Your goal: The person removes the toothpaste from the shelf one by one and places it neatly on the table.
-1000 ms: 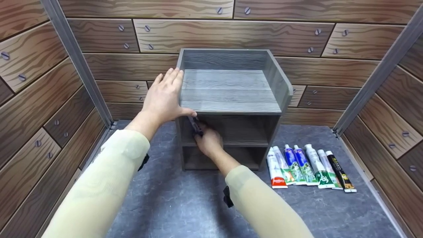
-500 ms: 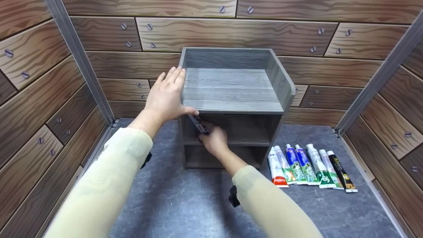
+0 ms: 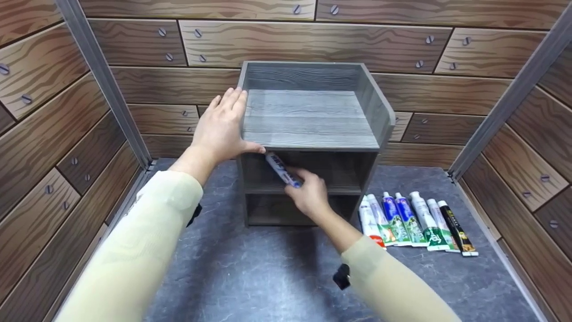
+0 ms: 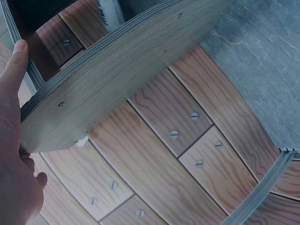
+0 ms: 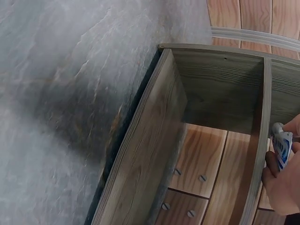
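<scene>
A grey wood-grain shelf unit (image 3: 308,118) stands in the middle of the head view, with an open top tray and two compartments below. My left hand (image 3: 221,123) rests against its left side with fingers straight, the thumb at the front edge. In my right hand (image 3: 310,192) is a white and blue toothpaste tube (image 3: 283,170), gripped at its near end and tilted in front of the upper compartment. The right wrist view shows the tube (image 5: 282,145) between thumb and fingers, beside the middle shelf board (image 5: 260,140).
Several toothpaste tubes (image 3: 409,221) lie side by side on the grey marbled floor (image 3: 263,273), right of the shelf unit. Walls with a wood-plank print (image 3: 313,42) enclose the space at the back and both sides, with metal strips (image 3: 105,85) at the corners.
My right hand has drawn rightward and outward from the upper compartment with the toothpaste tube, so more of the tube shows. The left hand stays against the shelf unit.
</scene>
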Tool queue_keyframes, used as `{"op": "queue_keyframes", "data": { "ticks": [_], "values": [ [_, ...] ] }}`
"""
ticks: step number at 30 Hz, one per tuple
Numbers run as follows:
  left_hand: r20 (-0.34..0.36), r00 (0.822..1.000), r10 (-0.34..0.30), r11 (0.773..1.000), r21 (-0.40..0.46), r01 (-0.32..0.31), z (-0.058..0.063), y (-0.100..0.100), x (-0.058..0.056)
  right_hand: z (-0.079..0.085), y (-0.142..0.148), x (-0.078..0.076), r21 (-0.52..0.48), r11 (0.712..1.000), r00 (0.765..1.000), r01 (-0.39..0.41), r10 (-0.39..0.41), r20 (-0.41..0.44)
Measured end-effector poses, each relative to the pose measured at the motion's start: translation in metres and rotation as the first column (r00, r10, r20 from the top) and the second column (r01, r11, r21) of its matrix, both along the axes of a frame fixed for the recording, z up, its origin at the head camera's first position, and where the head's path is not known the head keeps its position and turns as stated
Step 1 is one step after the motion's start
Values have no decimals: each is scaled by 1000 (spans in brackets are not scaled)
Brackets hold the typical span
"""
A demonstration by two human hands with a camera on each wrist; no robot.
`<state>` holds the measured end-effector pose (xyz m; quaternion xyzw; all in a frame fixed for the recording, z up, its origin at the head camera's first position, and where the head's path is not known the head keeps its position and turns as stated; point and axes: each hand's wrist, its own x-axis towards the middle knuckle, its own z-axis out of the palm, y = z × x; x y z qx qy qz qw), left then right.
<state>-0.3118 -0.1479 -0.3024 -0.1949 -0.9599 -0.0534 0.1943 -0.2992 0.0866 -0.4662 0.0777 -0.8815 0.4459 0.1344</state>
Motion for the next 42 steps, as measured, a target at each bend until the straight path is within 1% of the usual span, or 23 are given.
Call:
{"op": "queue_keyframes", "data": {
  "ticks": [7, 11, 17, 20, 24, 29, 37, 42],
  "values": [
    [4, 1000, -1, 1000, -2, 1, 1, 1, 0, 3, 30, 19, -56, 998, 997, -2, -2, -71],
    [10, 1000, 2, 1000, -5, -2, 1, 2, 0, 4, 45, 30, -107, 994, 994, -27, 15, -109],
    [14, 1000, 3, 1000, 12, -4, 0, -1, 0, 5, 64, 48, -201, 977, 989, -66, 37, -142],
    [17, 1000, 3, 1000, 22, -4, -1, -2, 1, 6, 75, 57, -216, 975, 989, -58, 27, -143],
    [13, 1000, -12, 1000, 27, 12, -1, -1, 1, 7, 92, 69, -228, 973, 990, -20, -12, -138],
    [16, 1000, -14, 1000, 24, 13, 0, 0, 1, 10, 109, 82, -252, 968, 987, -16, -25, -157],
    [33, 999, -6, 1000, 26, 5, 0, 2, 0, 13, 135, 100, -235, 972, 980, 10, -57, -192],
    [37, 999, -5, 1000, 18, 5, 1, 2, 0, 12, 153, 110, -221, 974, 975, 49, -95, -201]
  ]
}}
